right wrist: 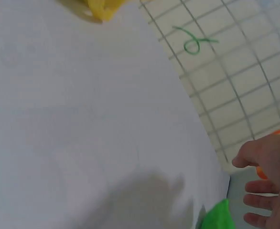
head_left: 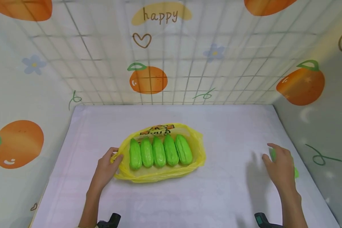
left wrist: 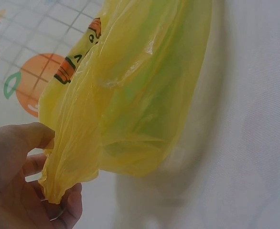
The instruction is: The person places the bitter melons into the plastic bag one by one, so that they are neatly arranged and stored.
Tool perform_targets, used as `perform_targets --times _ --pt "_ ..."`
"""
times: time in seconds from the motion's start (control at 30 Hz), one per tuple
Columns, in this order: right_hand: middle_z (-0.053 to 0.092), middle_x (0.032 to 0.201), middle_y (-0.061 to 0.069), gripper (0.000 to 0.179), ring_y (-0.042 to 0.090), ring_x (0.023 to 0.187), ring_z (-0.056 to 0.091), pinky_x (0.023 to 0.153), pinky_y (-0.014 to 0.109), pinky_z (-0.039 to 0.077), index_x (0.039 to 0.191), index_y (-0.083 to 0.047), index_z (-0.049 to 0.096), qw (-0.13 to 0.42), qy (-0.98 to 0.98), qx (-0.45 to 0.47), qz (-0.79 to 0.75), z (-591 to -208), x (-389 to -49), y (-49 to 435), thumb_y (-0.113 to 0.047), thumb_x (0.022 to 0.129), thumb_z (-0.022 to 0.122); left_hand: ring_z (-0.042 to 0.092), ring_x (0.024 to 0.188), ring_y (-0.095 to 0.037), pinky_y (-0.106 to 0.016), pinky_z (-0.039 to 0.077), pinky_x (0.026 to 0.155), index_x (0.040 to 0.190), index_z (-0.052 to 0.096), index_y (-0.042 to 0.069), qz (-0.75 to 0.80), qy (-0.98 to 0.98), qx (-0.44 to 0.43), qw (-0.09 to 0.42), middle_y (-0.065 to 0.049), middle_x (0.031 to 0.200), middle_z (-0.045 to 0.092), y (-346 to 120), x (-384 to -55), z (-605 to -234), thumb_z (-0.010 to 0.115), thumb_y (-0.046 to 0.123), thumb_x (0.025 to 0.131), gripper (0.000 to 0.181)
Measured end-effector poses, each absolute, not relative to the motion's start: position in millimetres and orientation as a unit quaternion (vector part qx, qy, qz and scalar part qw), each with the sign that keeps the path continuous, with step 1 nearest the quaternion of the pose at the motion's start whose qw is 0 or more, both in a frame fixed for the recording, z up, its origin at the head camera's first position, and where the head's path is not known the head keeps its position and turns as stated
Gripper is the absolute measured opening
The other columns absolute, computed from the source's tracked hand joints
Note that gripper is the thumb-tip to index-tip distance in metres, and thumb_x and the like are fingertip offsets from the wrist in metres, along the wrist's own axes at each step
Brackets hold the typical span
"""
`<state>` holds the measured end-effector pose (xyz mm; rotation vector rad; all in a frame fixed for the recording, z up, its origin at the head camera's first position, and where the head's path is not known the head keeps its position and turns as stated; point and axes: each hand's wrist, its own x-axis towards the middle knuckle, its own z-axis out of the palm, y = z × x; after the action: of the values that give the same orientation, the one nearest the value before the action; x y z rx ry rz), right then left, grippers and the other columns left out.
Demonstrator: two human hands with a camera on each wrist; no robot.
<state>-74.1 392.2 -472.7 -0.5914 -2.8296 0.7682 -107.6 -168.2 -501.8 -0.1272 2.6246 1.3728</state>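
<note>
My left hand [head_left: 106, 165] pinches the gathered left end of a thin yellow plastic bag [head_left: 163, 178] between thumb and fingers. The left wrist view shows the crumpled bag [left wrist: 78, 143] rising from that grip, with green showing through its side. Inside the open bag lie several shiny green oblong vegetables [head_left: 159, 153], side by side in a row. On the right, my right hand [head_left: 282, 166] hovers with fingers apart over another green piece [head_left: 296, 172], which it mostly hides in the head view. One tip of that green piece [right wrist: 218, 217] shows below the fingers in the right wrist view.
A white-covered table [head_left: 216, 196] lies under everything. Printed sheets with oranges and grid lines form a back wall [head_left: 182, 63], a left wall [head_left: 17, 95] and a right wall [head_left: 330, 126]. The right-hand green piece lies close to the right wall.
</note>
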Motion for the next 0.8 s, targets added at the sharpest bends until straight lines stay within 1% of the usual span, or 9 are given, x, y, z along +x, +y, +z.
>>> perform_targets --times 0.1,0.2,0.3,0.43,0.57,0.8 --pt "0.032 0.144 0.038 0.050 0.059 0.128 0.032 0.096 0.073 0.031 0.143 0.006 0.043 0.071 -0.939 -0.235 0.241 -473 -68 406 -0.008 0.097 0.054 0.060 0.084 -0.021 -0.034 0.049 0.074 0.130 0.056 0.014 0.466 0.879 -0.043 0.088 -0.012 0.116 0.067 -169 -107 -502 0.055 0.036 0.101 0.036" --pt "0.031 0.144 0.039 0.052 0.060 0.126 0.033 0.094 0.073 0.033 0.144 0.008 0.040 0.065 -0.937 -0.262 0.222 -474 -63 418 -0.007 0.097 0.054 0.060 0.083 -0.021 -0.034 0.049 0.073 0.130 0.056 0.014 0.469 0.878 -0.042 0.087 -0.011 0.114 0.067 -169 -107 -502 0.055 0.036 0.101 0.036" --pt "0.028 0.146 0.040 0.054 0.061 0.126 0.032 0.095 0.074 0.031 0.147 0.008 0.036 0.057 -0.935 -0.277 0.213 -477 -59 431 -0.009 0.098 0.051 0.060 0.083 -0.021 -0.034 0.049 0.073 0.129 0.056 0.015 0.470 0.877 -0.043 0.087 -0.010 0.113 0.067 -169 -108 -502 0.055 0.037 0.101 0.036" --pt "0.026 0.148 0.040 0.056 0.061 0.129 0.030 0.097 0.074 0.029 0.148 0.007 0.033 0.055 -0.935 -0.273 0.218 -484 -57 446 -0.012 0.099 0.050 0.061 0.084 -0.021 -0.035 0.049 0.074 0.129 0.056 0.015 0.469 0.878 -0.044 0.087 -0.010 0.114 0.067 -169 -108 -502 0.055 0.037 0.101 0.036" --pt "0.029 0.144 0.043 0.057 0.062 0.127 0.031 0.095 0.075 0.029 0.150 0.006 0.031 0.045 -0.941 -0.252 0.220 -490 -57 457 -0.014 0.099 0.049 0.060 0.085 -0.021 -0.035 0.048 0.075 0.129 0.057 0.015 0.465 0.880 -0.044 0.087 -0.010 0.114 0.067 -169 -108 -502 0.055 0.037 0.101 0.036" --pt "0.035 0.137 0.044 0.056 0.061 0.119 0.036 0.087 0.070 0.035 0.150 0.006 0.030 0.025 -0.940 -0.253 0.226 -493 -57 461 -0.014 0.100 0.048 0.059 0.084 -0.021 -0.034 0.048 0.075 0.129 0.057 0.015 0.465 0.879 -0.049 0.090 -0.010 0.111 0.067 -169 -107 -501 0.056 0.035 0.101 0.034"
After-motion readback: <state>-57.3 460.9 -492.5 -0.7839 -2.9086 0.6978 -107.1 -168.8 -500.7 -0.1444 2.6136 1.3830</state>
